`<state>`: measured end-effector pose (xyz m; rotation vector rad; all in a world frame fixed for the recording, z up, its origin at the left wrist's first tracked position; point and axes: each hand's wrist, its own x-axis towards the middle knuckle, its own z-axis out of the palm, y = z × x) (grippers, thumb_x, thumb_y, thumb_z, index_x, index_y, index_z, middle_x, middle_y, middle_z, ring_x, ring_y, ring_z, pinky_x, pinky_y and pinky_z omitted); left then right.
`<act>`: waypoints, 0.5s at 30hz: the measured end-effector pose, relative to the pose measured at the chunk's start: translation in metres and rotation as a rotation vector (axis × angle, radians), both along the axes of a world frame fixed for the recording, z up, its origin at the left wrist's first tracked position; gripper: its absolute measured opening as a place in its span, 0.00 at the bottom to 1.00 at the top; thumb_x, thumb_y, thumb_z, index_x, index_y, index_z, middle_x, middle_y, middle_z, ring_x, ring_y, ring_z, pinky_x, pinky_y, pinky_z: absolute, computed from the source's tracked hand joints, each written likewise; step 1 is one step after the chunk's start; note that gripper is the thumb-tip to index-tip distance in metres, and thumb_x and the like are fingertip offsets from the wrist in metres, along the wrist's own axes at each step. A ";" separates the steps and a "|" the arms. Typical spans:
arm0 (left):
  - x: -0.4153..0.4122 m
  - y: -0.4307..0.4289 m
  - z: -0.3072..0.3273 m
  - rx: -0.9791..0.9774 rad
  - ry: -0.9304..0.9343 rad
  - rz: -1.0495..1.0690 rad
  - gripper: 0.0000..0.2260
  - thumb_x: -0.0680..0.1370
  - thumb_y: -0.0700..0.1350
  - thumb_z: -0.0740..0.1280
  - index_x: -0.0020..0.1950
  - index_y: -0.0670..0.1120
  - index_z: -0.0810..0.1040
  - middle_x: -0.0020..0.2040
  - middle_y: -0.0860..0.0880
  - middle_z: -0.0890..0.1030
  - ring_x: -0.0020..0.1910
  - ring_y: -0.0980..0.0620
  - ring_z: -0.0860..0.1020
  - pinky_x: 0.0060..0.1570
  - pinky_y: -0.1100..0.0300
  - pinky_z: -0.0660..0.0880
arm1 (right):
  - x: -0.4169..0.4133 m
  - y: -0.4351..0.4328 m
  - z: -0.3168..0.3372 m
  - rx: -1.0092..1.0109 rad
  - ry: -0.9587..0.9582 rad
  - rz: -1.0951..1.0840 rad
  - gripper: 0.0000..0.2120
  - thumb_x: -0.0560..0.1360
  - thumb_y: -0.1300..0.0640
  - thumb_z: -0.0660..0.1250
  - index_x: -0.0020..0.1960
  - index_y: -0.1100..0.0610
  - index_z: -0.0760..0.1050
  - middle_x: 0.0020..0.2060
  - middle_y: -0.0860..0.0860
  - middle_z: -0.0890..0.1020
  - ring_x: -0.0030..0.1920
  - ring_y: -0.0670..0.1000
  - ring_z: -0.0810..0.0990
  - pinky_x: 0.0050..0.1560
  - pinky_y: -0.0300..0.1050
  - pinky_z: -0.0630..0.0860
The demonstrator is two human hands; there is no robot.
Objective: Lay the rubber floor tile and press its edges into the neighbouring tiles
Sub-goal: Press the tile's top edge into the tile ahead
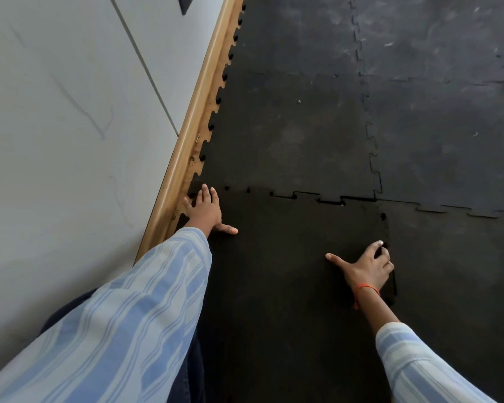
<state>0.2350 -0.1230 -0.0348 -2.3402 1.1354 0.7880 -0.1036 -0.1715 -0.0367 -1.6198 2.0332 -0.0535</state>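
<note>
A black rubber floor tile [288, 257] with jigsaw edges lies on the floor in front of me. Its far edge meets the neighbouring tile ahead [288, 135], with gaps still showing along the interlocking seam [317, 197]. My left hand [205, 212] lies flat, fingers spread, on the tile's far left corner beside the skirting. My right hand [367, 267] rests on the tile's right edge, thumb stretched out and fingers curled down over the seam with the tile on the right [454, 271]. Neither hand holds anything.
A wooden skirting board [186, 146] runs along the grey wall [70, 126] on the left, close against the tiles' toothed edges. More laid black tiles [437, 117] with scuff marks stretch away ahead and to the right.
</note>
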 end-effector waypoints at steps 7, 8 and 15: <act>0.004 -0.002 0.000 -0.129 0.118 -0.164 0.59 0.66 0.63 0.74 0.77 0.44 0.33 0.78 0.47 0.32 0.77 0.47 0.39 0.74 0.43 0.48 | 0.043 0.003 0.008 -0.207 0.166 0.393 0.51 0.70 0.45 0.73 0.77 0.62 0.44 0.77 0.62 0.46 0.78 0.60 0.47 0.77 0.55 0.50; 0.003 -0.003 0.000 -0.120 0.126 -0.158 0.59 0.66 0.62 0.74 0.77 0.44 0.33 0.77 0.47 0.32 0.77 0.47 0.38 0.74 0.43 0.47 | 0.056 0.001 0.007 -0.191 0.140 0.498 0.50 0.71 0.47 0.72 0.78 0.61 0.42 0.78 0.60 0.45 0.78 0.58 0.46 0.77 0.54 0.49; 0.009 -0.021 -0.004 -0.030 0.194 -0.128 0.61 0.66 0.59 0.76 0.75 0.44 0.29 0.75 0.47 0.27 0.76 0.45 0.33 0.74 0.43 0.44 | 0.139 -0.031 0.001 -0.003 0.028 1.048 0.36 0.80 0.51 0.58 0.78 0.57 0.38 0.78 0.52 0.40 0.78 0.51 0.40 0.77 0.51 0.45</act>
